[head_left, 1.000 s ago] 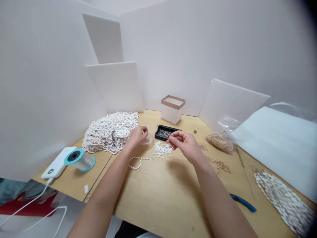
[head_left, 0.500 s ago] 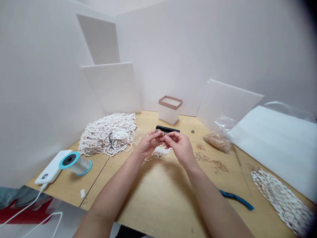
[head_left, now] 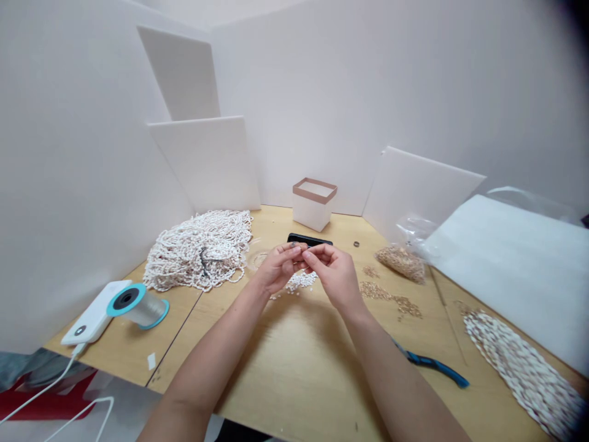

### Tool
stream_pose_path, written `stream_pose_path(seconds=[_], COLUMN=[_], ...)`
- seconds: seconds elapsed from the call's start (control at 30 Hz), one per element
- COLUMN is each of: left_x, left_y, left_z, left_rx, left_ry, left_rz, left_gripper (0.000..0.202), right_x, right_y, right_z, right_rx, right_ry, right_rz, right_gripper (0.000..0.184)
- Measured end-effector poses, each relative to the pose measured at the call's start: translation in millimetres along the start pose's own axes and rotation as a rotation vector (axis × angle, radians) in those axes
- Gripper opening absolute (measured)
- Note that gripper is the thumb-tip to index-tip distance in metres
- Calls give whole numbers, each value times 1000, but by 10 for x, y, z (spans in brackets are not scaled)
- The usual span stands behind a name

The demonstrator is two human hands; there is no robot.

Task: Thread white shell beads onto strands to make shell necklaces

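- Head view, near edge of the wooden table (head_left: 257,393): both forearms reach in from this edge, and nothing lies between them on the bare wood.
- Middle of the table: the left hand (head_left: 280,267) and right hand (head_left: 335,276) have come together from their earlier spread, fingertips almost touching.
- Left fingers (head_left: 292,247) curl inward, pressed toward the thumb in a pinch; right fingers (head_left: 319,248) do the same. Whatever they pinch is too small to tell.
- Just below the hands: a small heap of loose white beads (head_left: 301,281).
- Left side: a strung white bead pile (head_left: 197,252), a clear thread spool (head_left: 138,306) and a white power bank (head_left: 89,322).
- Right side: blue-handled pliers (head_left: 435,365), a strip of strung shell beads (head_left: 519,368), scattered tan beads (head_left: 381,293) and a bag of tan beads (head_left: 400,263).
- Far edge: a black tray (head_left: 308,239), partly hidden behind the hands, and a pink-rimmed white box (head_left: 313,205).
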State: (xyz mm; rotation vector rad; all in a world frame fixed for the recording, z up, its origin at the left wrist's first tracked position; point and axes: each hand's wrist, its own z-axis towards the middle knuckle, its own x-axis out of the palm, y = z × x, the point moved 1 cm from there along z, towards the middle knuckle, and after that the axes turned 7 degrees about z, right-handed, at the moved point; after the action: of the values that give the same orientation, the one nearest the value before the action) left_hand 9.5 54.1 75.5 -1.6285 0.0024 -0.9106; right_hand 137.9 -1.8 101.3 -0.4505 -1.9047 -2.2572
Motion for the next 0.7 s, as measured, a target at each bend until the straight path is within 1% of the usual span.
stream_pose_path(seconds=[0.23, 0.43, 0.7], left_x=[9, -11, -52], left_y=[-16, -22, -64], left_z=[-4, 2, -1], left_rx=[-2, 32, 70], left_ry=[-28, 22, 26], left_rz=[1, 59, 152], left_gripper=[19, 19, 17], right_x=[1, -7, -8], right_y=[3, 1, 6], right_z=[-4, -6, -15], right_rx=[-17, -27, -6], right_ry=[4, 17, 16], right_rz=[5, -14, -19], right_gripper=[26, 26, 28])
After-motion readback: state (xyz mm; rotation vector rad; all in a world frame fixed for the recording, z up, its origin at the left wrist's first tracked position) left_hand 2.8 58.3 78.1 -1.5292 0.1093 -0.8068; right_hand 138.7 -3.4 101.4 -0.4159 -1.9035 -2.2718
